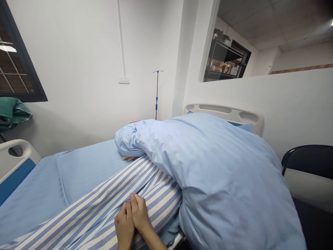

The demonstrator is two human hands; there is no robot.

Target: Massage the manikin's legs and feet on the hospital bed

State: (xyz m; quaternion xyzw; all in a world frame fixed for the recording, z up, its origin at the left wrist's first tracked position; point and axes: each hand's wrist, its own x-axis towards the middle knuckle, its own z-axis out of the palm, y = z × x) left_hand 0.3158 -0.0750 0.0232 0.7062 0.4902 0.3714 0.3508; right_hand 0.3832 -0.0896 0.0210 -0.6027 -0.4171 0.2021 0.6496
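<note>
My left hand [124,224] and my right hand [139,213] are side by side at the lower middle, touching each other. Both are closed, with fingers curled and fingertips hidden, so what they hold, if anything, does not show. They rest on or just over blue-and-white striped trousers [104,205] worn by a figure lying on the bed. A light blue quilt [215,163] covers the figure's upper part and is heaped to the right of my hands. From under the quilt's far edge, the fingers of another hand [128,158] stick out onto the blue sheet [85,166].
The bed's headboard [249,116] stands behind the quilt, its footboard [19,149] at the left. An IV pole [156,90] rises beyond the bed near the wall. A dark folding chair [310,161] is at the right; green cloth [13,113] hangs at the left.
</note>
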